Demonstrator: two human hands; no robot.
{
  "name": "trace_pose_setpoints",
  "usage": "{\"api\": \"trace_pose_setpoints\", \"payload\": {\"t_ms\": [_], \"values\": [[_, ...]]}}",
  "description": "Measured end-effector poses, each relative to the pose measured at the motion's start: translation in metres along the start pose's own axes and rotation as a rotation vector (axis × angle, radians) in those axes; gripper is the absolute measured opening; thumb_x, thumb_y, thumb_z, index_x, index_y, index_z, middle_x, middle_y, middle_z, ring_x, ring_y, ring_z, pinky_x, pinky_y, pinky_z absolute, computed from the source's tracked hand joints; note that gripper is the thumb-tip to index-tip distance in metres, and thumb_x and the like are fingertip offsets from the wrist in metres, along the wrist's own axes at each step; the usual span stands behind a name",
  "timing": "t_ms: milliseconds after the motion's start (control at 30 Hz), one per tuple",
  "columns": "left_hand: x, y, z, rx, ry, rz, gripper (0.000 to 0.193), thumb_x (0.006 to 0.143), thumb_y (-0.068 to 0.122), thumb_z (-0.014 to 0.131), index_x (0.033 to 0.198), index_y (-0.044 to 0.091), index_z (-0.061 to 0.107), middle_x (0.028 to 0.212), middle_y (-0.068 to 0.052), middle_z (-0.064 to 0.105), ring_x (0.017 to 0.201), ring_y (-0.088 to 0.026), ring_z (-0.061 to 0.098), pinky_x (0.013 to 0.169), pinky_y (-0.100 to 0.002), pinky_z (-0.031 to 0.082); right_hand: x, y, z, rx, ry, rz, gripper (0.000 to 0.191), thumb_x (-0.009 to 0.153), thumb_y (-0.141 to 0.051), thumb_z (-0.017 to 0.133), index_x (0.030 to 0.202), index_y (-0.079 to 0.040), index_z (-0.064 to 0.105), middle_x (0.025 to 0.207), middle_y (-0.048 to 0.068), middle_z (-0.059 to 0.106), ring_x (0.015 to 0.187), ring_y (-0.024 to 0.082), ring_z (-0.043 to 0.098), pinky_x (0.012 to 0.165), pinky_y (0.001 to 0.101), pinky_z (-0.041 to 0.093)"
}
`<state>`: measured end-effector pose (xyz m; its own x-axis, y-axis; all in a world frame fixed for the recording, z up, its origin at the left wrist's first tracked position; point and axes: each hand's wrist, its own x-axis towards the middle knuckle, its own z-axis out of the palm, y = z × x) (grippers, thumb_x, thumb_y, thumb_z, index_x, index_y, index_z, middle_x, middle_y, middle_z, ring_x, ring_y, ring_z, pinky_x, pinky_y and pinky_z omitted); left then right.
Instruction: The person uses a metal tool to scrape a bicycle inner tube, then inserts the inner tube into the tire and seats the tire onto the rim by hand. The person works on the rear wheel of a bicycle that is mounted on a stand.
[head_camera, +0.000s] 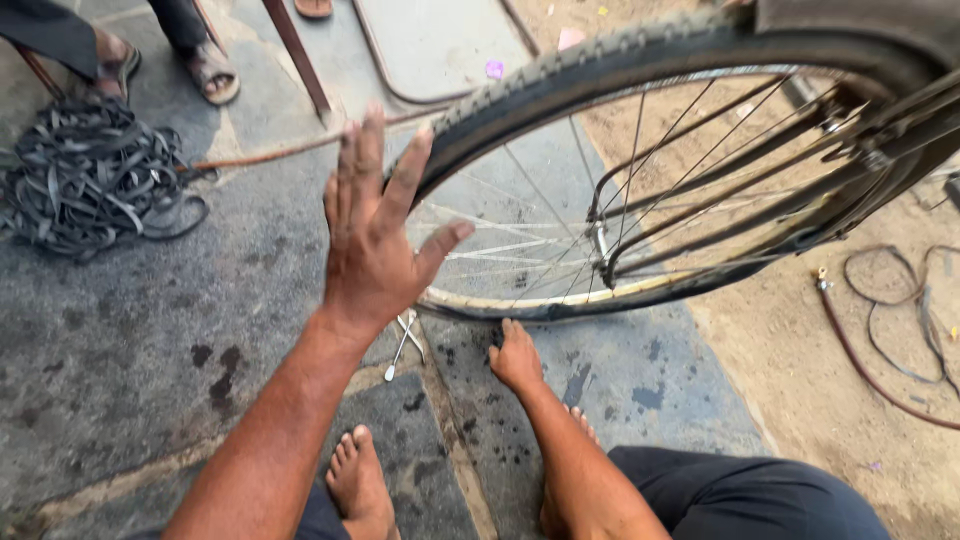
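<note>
Two bare hands at a bicycle wheel on a stone floor. Left hand raised with fingers spread and straight, grasping nothing, fingertips just beside or brushing the black tyre at the wheel's near edge; actual contact hard to tell. Right hand lower down, knuckles up, fingers curled toward the pale metal rim at the wheel's bottom, close under it; whether closed on anything cannot be told, fingertips hidden from view. Wheel standing roughly upright, tilted across the upper right of the frame, thin spokes and dark frame stays crossing inside it. Small metal spanner lying on the floor between the two forearms, just below the rim. Own bare foot at the bottom centre, dark trousers at lower right. Heap of black rubber strips piled at far left, well apart from the wheel. Another person's sandalled feet at the top left. Reddish hose and looped cable on sandy ground at right.
</note>
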<state>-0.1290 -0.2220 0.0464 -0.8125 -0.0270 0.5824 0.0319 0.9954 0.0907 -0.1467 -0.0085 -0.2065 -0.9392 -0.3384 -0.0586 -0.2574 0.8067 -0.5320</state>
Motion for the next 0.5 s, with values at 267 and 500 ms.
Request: {"api": "trace_pose_setpoints", "payload": {"t_ms": [267, 500], "values": [[-0.002, 0.003, 0.006, -0.319, 0.136, -0.036, 0.091, 0.098, 0.066, 0.057, 0.166, 0.017, 0.024, 0.174, -0.020, 0.016, 0.164, -0.039, 0.018, 0.133, -0.056, 0.023, 0.004, 0.006, 0.007, -0.040, -0.025, 0.012, 0.076, 0.084, -0.026, 0.070, 0.148, 0.000, 0.040, 0.152, 0.028, 0.043, 0.140, 0.042, 0.042, 0.116, 0.0466, 0.035], [0.002, 0.004, 0.012, -0.536, 0.070, -0.063, 0.081, 0.100, 0.062, 0.055, 0.161, 0.010, 0.040, 0.166, -0.022, 0.040, 0.157, -0.044, 0.033, 0.128, -0.054, 0.028, 0.012, 0.019, 0.014, -0.056, -0.066, -0.002, 0.074, 0.084, -0.028, 0.069, 0.147, 0.000, 0.042, 0.153, 0.027, 0.042, 0.142, 0.041, 0.041, 0.118, 0.0451, 0.033]]}}
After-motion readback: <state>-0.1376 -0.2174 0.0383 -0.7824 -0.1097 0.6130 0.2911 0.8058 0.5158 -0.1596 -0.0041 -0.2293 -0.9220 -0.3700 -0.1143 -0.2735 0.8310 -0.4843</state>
